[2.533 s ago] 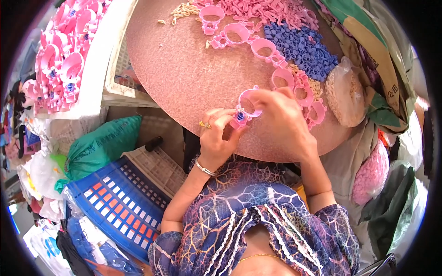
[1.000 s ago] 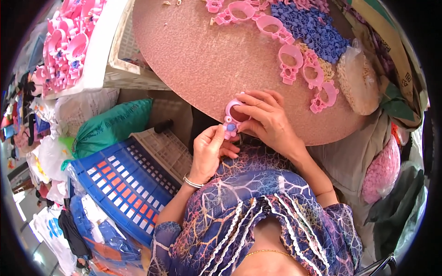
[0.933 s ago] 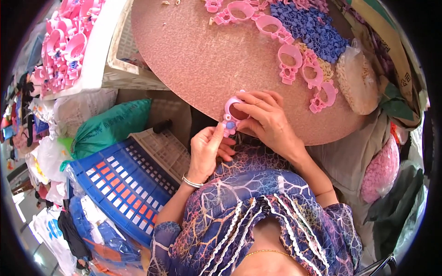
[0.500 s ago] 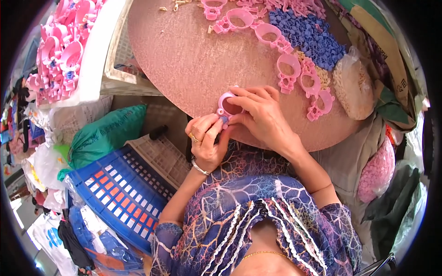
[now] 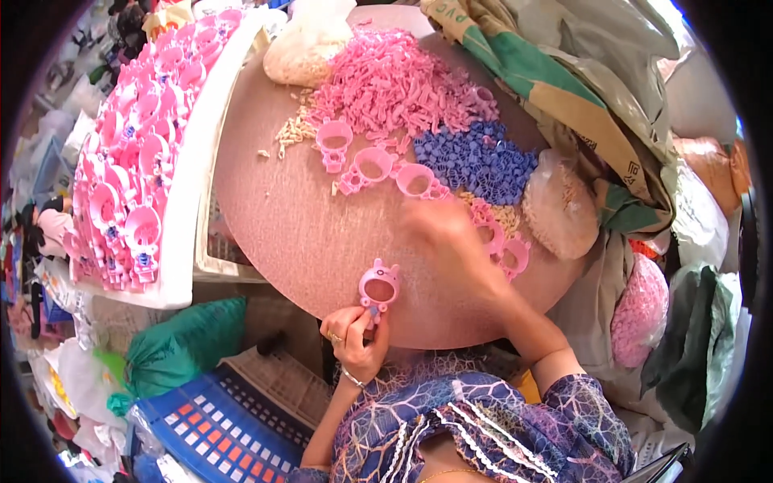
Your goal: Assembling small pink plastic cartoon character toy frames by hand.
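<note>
My left hand [image 5: 354, 341] is closed on the lower end of a pink plastic animal-shaped frame [image 5: 378, 272], which has a round opening and small ears. A small blue piece [image 5: 374, 310] shows at its base, just above my fingertips. The frame is held over the near edge of the round table [image 5: 278, 233]. Away from it, my right hand [image 5: 444, 229] is over the table, close to a row of similar pink frames [image 5: 374, 164]. Motion blurs its fingers, so whether it holds anything cannot be made out.
Heaped on the table are small pink parts [image 5: 394, 80], blue parts [image 5: 483, 165] and cream parts [image 5: 296, 129]. A clear bag [image 5: 560, 209] lies at the right. To the left stands a white bin [image 5: 179, 258] full of pink pieces. Below are a green bag [image 5: 189, 342] and a blue basket [image 5: 181, 452].
My right hand has let go of the pink frame and moved away across the table. My left hand still holds the frame. The view has shifted to show more of the table's far side.
</note>
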Action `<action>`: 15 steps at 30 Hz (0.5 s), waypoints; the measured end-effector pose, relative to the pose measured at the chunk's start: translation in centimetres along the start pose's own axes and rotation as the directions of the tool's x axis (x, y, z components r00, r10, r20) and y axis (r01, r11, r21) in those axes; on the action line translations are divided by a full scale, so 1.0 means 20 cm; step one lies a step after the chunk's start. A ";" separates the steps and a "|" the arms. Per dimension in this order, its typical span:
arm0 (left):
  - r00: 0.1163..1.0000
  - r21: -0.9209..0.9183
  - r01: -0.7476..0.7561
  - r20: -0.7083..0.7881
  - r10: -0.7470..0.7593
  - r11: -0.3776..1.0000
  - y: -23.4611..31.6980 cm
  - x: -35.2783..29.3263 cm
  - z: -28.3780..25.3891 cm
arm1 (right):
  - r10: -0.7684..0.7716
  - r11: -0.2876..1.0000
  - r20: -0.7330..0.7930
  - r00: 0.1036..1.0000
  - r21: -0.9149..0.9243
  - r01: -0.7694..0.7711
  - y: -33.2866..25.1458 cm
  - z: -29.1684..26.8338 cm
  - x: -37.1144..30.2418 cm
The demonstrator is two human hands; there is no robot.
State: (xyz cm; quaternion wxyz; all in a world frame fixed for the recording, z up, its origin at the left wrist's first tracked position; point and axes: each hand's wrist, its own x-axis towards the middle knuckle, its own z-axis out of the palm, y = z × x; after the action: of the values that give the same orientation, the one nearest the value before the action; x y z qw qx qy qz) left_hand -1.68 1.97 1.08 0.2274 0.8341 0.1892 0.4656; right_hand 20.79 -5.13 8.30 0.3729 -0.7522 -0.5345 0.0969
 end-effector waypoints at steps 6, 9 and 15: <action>0.999 -0.012 0.048 0.026 -0.048 0.999 -0.02 0.03 0.02 | -0.164 0.874 -0.333 0.929 -0.485 -0.019 0.39 -0.18 0.39; 0.997 -0.012 0.076 0.034 -0.076 0.997 -0.02 0.03 0.03 | -0.174 0.900 -0.220 0.960 -0.432 0.064 0.47 -0.14 0.51; 0.997 -0.013 0.072 0.039 -0.072 0.997 0.00 0.01 0.02 | 0.016 0.723 0.003 1.000 -0.691 -0.009 0.50 -0.08 0.59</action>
State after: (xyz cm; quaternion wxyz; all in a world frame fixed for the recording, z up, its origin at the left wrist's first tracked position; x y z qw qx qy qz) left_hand -1.19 2.01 0.95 0.2536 0.8340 0.2114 0.4422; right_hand 33.90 2.91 5.74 0.0629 -0.8402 -0.5286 -0.1031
